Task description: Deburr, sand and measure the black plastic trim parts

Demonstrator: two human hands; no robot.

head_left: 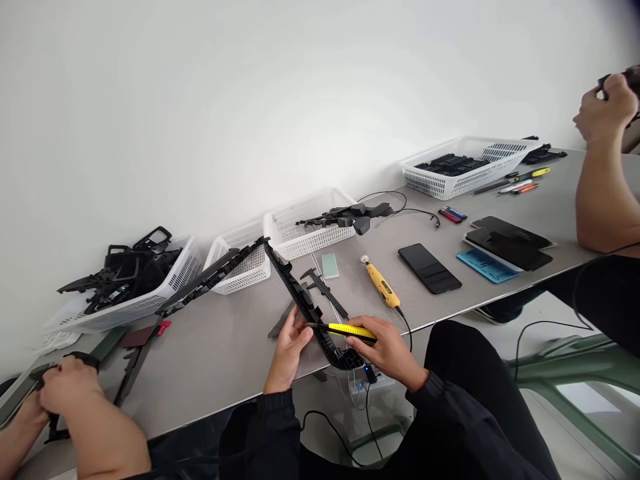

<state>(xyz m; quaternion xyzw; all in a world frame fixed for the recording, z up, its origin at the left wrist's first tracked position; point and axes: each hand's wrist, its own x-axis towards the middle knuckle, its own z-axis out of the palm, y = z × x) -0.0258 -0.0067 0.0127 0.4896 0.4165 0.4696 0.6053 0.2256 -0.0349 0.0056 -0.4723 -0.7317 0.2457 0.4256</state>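
A long black plastic trim piece [287, 277] with ribs and clips slants over the front table edge. My left hand [289, 350] grips its lower part, fingers and thumb closed around it. In my right hand [387, 350] is a slim tool with a yellow-and-black handle [353, 331]; its thin dark tip lies against the trim near my left thumb. Whether that tip is a blade or a file I cannot tell. Just behind the trim lie a dark vernier caliper [327, 293] and a pale green block [330, 265]. A yellow rotary tool [383, 283] rests to the right.
White baskets of black parts stand along the wall: a full one [185, 277] left, one in the middle [320, 237], another [450, 187] right. Phones [430, 268] and a blue tray [487, 265] lie right. Co-workers' hands [70, 390] are at left and far right [607, 107].
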